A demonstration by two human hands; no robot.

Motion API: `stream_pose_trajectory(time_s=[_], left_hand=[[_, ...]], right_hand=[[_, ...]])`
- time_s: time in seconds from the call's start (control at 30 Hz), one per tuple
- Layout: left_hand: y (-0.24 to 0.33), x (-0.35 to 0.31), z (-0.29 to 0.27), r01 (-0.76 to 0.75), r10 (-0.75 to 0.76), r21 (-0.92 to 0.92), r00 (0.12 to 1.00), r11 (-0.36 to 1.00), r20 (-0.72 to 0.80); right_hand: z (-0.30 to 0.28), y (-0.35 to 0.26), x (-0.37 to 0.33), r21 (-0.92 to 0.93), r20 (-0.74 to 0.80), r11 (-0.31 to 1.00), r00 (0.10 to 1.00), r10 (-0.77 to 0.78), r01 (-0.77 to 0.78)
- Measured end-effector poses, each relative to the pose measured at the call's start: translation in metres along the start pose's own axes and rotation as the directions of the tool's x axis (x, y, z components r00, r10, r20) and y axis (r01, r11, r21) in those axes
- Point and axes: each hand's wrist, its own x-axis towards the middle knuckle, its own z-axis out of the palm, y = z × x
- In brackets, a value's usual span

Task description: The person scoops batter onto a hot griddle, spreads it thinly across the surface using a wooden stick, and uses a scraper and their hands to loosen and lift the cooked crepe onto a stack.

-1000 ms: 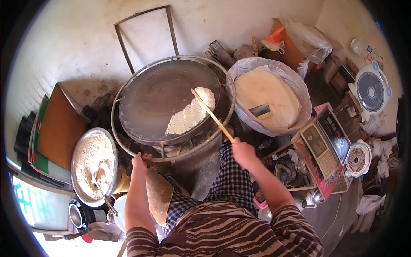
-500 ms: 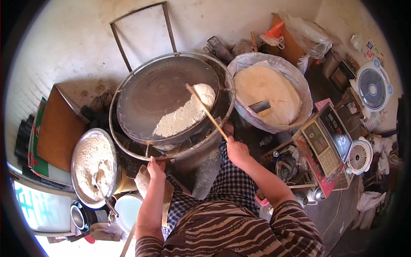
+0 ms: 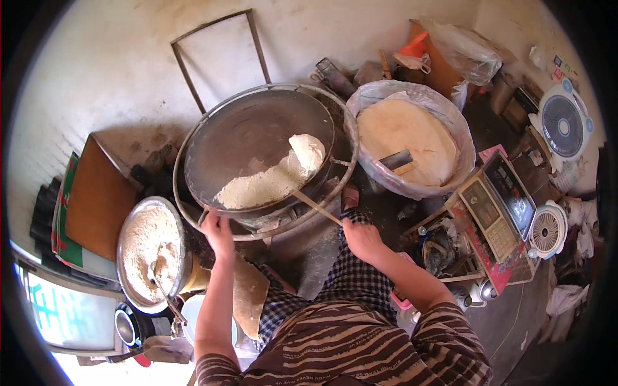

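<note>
My right hand (image 3: 362, 239) is closed round a wooden stick (image 3: 317, 207) that reaches over the near edge of a round dark griddle (image 3: 238, 141). Its far end is hard to make out among the batter. A pale band of wet batter (image 3: 254, 188) lies along the griddle's near side, with a thick lump of batter (image 3: 308, 152) at its right end. My left hand (image 3: 217, 235) has its fingers closed on the metal ring frame (image 3: 293, 228) around the griddle, at the near left, by a short post.
At left stands a metal basin of batter (image 3: 143, 241) with a ladle (image 3: 166, 293) in it. A plastic-lined basin (image 3: 467, 164) at right holds stacked flatbreads (image 3: 405, 135) and a scraper (image 3: 397, 161). Beyond are a weighing scale (image 3: 489, 219) and two fans (image 3: 562, 128).
The ring frame has turned clockwise, my left hand moving left with its post. The stick's far end has come down from the lump, and the batter band now stretches farther left.
</note>
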Motion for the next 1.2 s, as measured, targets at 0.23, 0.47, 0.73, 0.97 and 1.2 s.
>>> stream_pose_trajectory(time_s=[0.23,0.47,0.73,0.97,1.2], left_hand=[[0.321,-0.084,-0.082,-0.859,0.898,-0.274,0.437,0.432,0.045],[0.381,-0.128,-0.069,-0.697,0.637,-0.57,0.686,0.435,-0.352],[0.264,-0.102,0.021,-0.73,0.85,-0.489,0.245,0.478,0.466],[0.055,-0.087,0.027,-0.638,0.294,0.387,0.701,0.666,0.649],[0.019,-0.067,0.045,-0.463,0.243,0.486,0.86,0.742,0.449]], right_hand=[[-0.032,0.04,0.001,-0.139,-0.104,0.976,0.982,0.156,-0.17],[0.0,0.005,-0.004,-0.045,-0.012,0.999,1.0,0.025,-0.025],[-0.011,0.011,0.024,-0.052,0.14,0.951,0.941,0.309,-0.304],[-0.021,0.059,-0.008,-0.219,-0.088,0.956,0.98,0.181,-0.196],[0.001,0.015,0.01,-0.05,-0.053,0.997,0.997,0.063,-0.066]])
